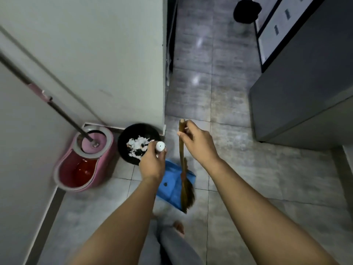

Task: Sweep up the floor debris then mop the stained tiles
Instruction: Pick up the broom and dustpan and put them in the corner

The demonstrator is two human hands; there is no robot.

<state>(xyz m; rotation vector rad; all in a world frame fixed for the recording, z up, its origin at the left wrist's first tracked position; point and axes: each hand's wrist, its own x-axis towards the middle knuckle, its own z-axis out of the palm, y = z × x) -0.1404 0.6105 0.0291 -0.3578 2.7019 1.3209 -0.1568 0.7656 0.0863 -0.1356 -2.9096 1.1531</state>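
Hands work over a grey tiled floor [238, 169]. The left hand [152, 163] is wrapped around the white-capped handle [160, 146] of a blue dustpan [172, 186], which hangs below it, near the black bin [124, 138] that holds white paper scraps [137, 145]. The right hand [196, 142] is clamped on the top of a brown broom [184, 169], its bristles lying against the dustpan. At left, in the corner by the wall, a pink mop bucket [84, 161] stands with the mop [57, 109] set in its spinner basket.
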